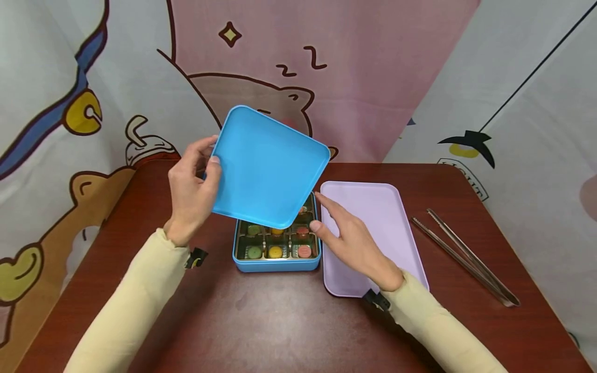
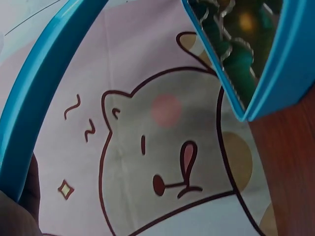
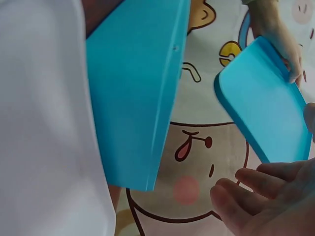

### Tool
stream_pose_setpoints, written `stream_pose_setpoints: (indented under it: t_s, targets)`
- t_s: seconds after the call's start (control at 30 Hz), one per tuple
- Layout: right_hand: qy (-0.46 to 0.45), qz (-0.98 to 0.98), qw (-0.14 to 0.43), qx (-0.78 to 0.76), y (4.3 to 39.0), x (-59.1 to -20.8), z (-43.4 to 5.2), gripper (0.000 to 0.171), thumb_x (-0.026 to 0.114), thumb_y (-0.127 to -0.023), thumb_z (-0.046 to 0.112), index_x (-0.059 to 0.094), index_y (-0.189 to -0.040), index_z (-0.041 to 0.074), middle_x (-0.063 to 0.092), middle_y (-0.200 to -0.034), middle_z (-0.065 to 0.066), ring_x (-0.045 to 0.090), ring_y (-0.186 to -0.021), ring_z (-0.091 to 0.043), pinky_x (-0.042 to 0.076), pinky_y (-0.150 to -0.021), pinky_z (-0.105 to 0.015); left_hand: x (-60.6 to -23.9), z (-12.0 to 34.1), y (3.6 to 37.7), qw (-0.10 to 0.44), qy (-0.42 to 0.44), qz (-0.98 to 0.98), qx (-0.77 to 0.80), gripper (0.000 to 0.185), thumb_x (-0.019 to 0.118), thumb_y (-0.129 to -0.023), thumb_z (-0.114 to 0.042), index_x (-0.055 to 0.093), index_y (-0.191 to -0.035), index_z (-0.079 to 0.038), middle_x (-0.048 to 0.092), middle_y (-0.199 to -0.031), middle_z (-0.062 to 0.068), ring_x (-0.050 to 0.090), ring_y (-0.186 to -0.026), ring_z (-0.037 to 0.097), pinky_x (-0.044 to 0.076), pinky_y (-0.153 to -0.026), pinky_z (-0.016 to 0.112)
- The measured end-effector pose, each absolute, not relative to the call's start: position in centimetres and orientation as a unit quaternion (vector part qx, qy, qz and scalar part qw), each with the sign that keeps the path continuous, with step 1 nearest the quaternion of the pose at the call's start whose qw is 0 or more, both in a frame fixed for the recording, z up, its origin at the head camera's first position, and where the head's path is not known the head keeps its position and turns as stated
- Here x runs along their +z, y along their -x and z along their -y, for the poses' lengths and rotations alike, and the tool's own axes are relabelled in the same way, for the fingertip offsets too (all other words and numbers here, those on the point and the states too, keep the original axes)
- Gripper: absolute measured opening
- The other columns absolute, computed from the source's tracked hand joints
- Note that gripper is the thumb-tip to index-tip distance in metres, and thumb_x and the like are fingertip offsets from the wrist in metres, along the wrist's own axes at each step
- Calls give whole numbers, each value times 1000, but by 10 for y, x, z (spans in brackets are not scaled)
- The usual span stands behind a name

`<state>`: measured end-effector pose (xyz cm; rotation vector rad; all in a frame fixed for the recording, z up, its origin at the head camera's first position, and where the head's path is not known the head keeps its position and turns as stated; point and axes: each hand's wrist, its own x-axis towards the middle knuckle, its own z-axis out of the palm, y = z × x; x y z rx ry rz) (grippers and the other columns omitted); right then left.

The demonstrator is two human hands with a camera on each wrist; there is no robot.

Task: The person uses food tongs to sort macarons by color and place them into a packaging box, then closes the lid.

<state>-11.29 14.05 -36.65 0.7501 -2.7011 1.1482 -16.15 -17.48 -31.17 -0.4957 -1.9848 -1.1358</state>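
Observation:
My left hand (image 1: pixel 193 186) grips a light blue lid (image 1: pixel 268 166) by its left edge, thumb on the face toward me. The lid is tilted in the air above a blue box (image 1: pixel 280 266) and covers part of it from the head view. Inside the box, a gold divided insert holds small round pieces: green (image 1: pixel 254 252), yellow (image 1: pixel 275 252) and pink (image 1: pixel 304 251). My right hand (image 1: pixel 352 238) hovers at the box's right side, over a lilac tray (image 1: pixel 373 199). Its fingers are extended and hold nothing; in the right wrist view they are apart from the lid (image 3: pixel 261 98).
Metal tongs (image 1: pixel 466 259) lie to the right of the tray on the dark red-brown table (image 1: pixel 275 321). A curtain (image 1: pixel 373 77) printed with cartoon animals hangs behind the table. The box and tray stand side by side.

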Motion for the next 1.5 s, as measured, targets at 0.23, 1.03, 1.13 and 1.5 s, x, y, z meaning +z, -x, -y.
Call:
stream_pose_setpoints:
  t_s: [0.23,1.03,1.13,1.5]
  targets:
    - [-219,840,18,496,122,-362,-140,67,52,-109,44,32,-164,11,51,-155,-12,53,-138,-33,46,-109,-49,-319,157,168,396,195,759,-479,32,57,-98,3,67,-129,5,71,-96,21,62,-69,18,49,-67,13]
    - [-176,716,-2,676,129,-355,-133,63,46,-112,30,26,-162,-1,42,-159,-21,51,-139,-37,46,-109,-42,-344,142,171,437,230,759,-424,64,48,-106,-45,56,-142,7,64,-126,25,65,-108,39,55,-92,56]
    - [-176,719,17,673,130,-356,-133,62,46,-111,28,26,-163,1,40,-161,-18,48,-142,-35,44,-111,-41,-346,144,167,406,231,787,-402,75,42,-107,-56,49,-150,4,57,-136,25,59,-120,39,52,-98,58]
    - [-186,733,51,652,131,-361,-140,69,45,-110,43,20,-167,12,29,-168,-3,32,-152,-21,31,-121,-45,-344,150,139,210,166,870,-414,86,16,-98,-80,19,-167,-29,45,-140,24,51,-113,35,43,-85,51]
